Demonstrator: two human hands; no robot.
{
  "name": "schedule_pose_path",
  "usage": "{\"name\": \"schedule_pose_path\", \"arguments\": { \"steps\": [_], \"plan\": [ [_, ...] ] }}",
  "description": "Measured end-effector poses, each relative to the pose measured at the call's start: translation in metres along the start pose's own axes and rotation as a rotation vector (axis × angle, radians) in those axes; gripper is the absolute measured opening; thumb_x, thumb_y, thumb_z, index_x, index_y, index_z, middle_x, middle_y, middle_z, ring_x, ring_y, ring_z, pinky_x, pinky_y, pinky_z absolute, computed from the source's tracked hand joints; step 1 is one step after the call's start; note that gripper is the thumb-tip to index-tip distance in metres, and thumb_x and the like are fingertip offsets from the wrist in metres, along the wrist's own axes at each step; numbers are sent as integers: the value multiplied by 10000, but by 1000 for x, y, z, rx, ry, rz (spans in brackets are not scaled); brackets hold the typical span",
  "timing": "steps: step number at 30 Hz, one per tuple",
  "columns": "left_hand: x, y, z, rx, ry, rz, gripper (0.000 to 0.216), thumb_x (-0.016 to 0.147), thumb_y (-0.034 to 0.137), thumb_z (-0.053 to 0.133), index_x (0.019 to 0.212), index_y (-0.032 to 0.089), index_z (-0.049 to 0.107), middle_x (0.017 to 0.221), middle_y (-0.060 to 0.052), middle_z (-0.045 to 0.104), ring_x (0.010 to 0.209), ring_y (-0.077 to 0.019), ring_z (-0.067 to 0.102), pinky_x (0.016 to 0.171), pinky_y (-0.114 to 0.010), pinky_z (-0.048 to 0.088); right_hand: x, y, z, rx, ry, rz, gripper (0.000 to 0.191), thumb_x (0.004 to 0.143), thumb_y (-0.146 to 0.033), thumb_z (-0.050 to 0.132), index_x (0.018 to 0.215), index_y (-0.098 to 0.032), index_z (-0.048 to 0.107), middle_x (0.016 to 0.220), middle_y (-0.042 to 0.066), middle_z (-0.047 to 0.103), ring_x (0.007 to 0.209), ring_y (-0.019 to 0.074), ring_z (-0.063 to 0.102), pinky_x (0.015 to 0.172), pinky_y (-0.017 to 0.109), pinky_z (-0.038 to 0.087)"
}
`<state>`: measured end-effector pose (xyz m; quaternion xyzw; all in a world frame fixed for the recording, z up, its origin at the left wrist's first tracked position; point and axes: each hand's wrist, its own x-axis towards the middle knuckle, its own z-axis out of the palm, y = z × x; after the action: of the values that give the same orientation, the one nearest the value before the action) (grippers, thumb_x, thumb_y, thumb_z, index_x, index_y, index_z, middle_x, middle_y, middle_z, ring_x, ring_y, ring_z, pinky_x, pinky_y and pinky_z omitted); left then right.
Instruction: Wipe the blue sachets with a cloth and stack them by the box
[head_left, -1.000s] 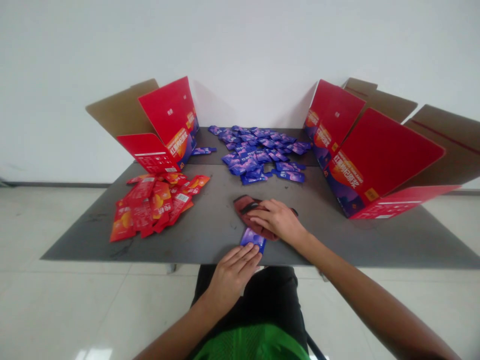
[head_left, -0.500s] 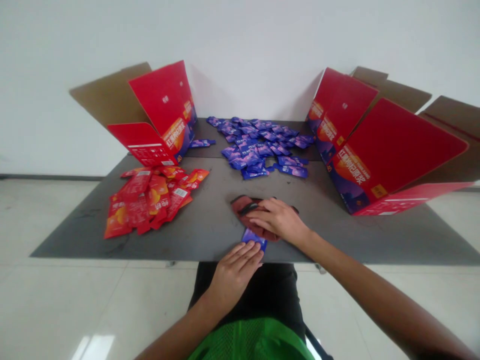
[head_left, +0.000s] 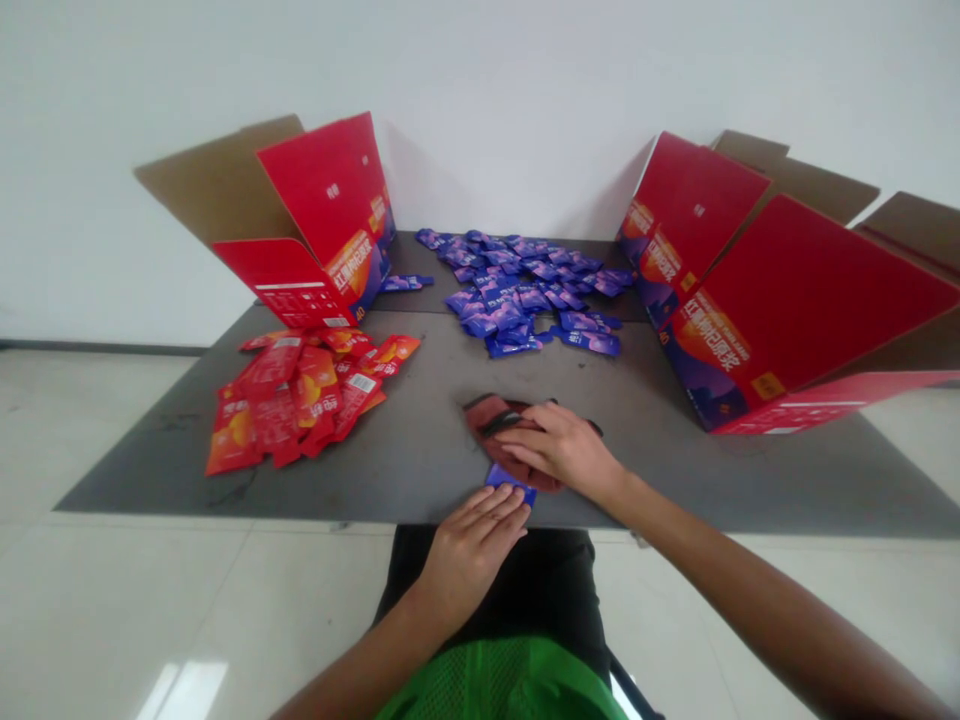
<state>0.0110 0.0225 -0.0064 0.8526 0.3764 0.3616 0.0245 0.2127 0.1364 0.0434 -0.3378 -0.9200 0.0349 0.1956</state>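
Note:
Close to the table's front edge, my left hand lies with its fingers flat over the lower part of a blue sachet, pressing it against the tabletop. The upper part of that sachet goes under a bunched brown cloth with black edging. My right hand has its fingers curled onto the cloth, just above and to the right of my left hand. Any part of the sachet below the cloth is hidden.
Red sachets are heaped on the left of the grey table. A pile of blue sachets lies at the back. An open red carton stands at left; two more, including a nearer carton, stand at right.
My right hand and the cloth have shifted slightly toward me, covering a little more of the sachet. My left hand stays almost in place.

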Motion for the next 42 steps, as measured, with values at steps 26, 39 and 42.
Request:
{"name": "schedule_pose_path", "arguments": {
  "steps": [26,39,42],
  "plan": [
    [1,-1,1,-35,33,-9,236,1027,217,616,1245,164,689,1240,-52,758,1149,-197,725,1071,-391,577,21,8,-31,-97,155,135,343,1054,-409,524,1319,-300,713,1110,82,698,1027,229,618,894,359,492],
    [2,-1,-1,-42,7,-4,265,1009,186,639,1268,151,682,1289,-57,738,1215,-190,693,1106,-380,555,21,36,0,-135,-34,84,276,1036,-418,560,1179,-327,778,1015,64,702,958,216,610,837,341,463],
    [2,-1,-1,-41,3,-12,254,1009,198,643,1255,161,690,1287,-54,739,1204,-188,700,1109,-378,553,33,49,-12,-225,-28,123,270,1034,-406,564,1149,-320,793,1007,75,700,943,231,593,813,351,448]
  ]
}}
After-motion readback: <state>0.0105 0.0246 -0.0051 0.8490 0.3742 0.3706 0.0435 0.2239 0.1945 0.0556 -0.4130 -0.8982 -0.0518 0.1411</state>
